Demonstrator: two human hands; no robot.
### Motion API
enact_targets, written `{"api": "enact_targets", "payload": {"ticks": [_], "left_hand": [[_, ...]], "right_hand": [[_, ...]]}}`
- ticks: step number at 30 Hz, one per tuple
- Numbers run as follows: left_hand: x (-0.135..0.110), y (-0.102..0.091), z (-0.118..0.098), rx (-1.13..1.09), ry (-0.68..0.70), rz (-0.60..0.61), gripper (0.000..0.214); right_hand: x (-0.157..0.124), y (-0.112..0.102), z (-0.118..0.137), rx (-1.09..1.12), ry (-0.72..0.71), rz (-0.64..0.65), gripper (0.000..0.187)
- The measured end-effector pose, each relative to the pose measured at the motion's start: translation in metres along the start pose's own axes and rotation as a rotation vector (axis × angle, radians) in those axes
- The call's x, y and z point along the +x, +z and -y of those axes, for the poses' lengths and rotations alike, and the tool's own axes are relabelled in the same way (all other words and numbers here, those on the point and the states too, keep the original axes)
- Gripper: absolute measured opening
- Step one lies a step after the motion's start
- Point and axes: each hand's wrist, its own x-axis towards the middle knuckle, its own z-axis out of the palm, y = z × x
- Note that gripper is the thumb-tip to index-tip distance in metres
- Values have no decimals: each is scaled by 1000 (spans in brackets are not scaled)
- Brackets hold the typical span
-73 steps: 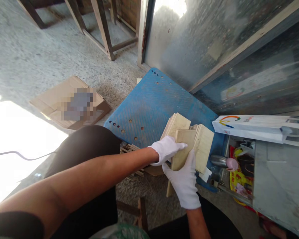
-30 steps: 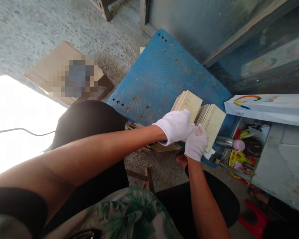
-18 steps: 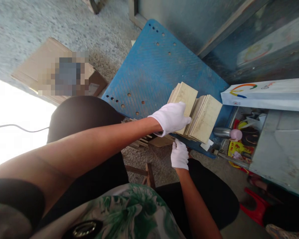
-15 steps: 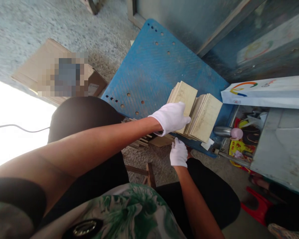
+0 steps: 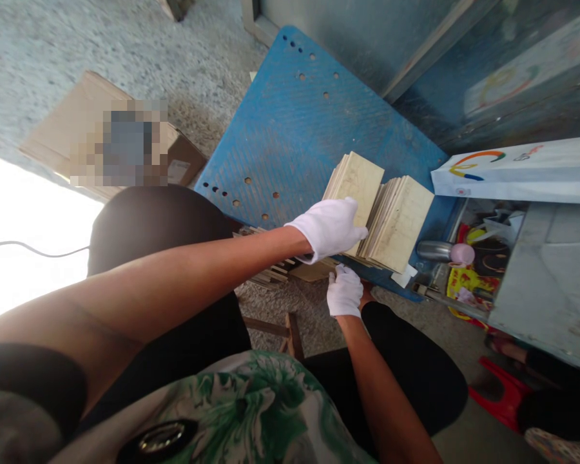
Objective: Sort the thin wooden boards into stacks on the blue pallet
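Note:
Two stacks of thin, pale wooden boards lie side by side on the blue plastic table. My left hand [image 5: 329, 227], in a white glove, reaches over the lower part of the left stack [image 5: 362, 180]. Its fingers are curled against those boards, partly hiding them. The right stack [image 5: 403, 222] leans just beyond my left fingertips. Below the table's near edge is my right hand [image 5: 345, 293], also white-gloved. Its fingers are bent inward, close to the underside of the left stack, and what they hold, if anything, is too small to make out.
The blue table [image 5: 290, 129] has several round holes. A white paper bag [image 5: 522, 169] lies at its right end, near a metal flask [image 5: 435, 251] and a drawer of clutter. More boards [image 5: 265, 274] sit below the table. A cardboard box [image 5: 77, 122] stands left.
The view has shifted slightly. Both hands keep nearly the same places by the boards; my right-hand fingers have moved a little. The stacks look unchanged.

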Motion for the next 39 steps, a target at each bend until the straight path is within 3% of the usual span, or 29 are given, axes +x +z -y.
{"api": "enact_targets", "payload": {"ticks": [8,11,16,20,29,39], "left_hand": [[-1,2,0,39,12,7,49],[-1,1,0,53,17,21,49],[0,-2,-1,45,20,16,46],[-1,-2,-1,46,11,15,42],[-1,0,-1,54,33,20,44],[-2,2,1,45,41,40,46]], "right_hand": [[10,2,-10,41,-18,-15,21],[6,13,-13,93,-41,-103,29],[1,16,-7,77,-226,-250,40],[2,9,5,4,-292,-180,44],[-8,17,19,-120,-223,5,69],[-10,11,25,-100,-190,26,76]]}}
